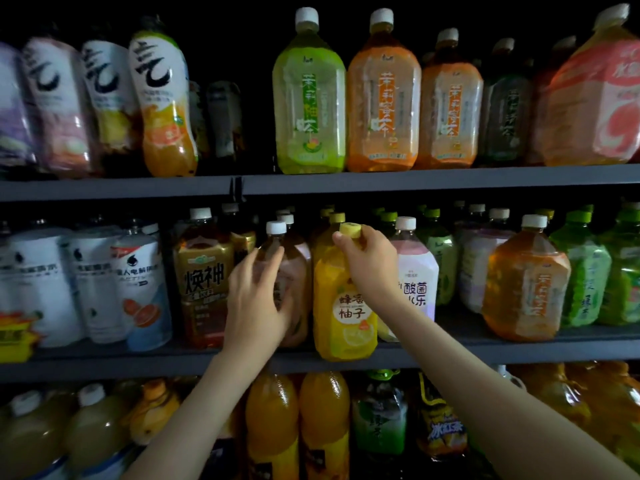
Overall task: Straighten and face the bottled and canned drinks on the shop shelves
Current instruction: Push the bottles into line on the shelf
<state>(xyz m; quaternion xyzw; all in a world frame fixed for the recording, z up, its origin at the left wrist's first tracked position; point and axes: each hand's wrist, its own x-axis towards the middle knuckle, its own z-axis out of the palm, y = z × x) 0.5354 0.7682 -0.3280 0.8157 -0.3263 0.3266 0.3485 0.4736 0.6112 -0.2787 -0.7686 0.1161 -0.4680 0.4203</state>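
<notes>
Landmark: a tall yellow plastic bottle (343, 306) with a round white label stands at the front edge of the grey metal middle shelf (519, 351), label facing out.
Right hand: the right hand (367, 261) reaches in from the right and grips this bottle's yellow screw cap (350, 230), fingers and thumb curled round it.
Left hand: the left hand (258, 299) wraps fingers and thumb round the body of a brown clear-plastic bottle (298, 271) with a white cap, just left of the yellow plastic bottle.
Further left: a dark bottle with a gold label (204, 278), then white-sleeved bottles (138, 289).
Right of it: a white bottle with a pink shoulder (415, 271) stands just beside. An orange square-sided tea bottle (523, 285), well apart, sits turned at an angle.
Above it: a large green tea bottle (308, 105) and orange ones line the upper shelf (415, 183).
Below it: orange drink bottles (273, 420) stand on the lower shelf.
</notes>
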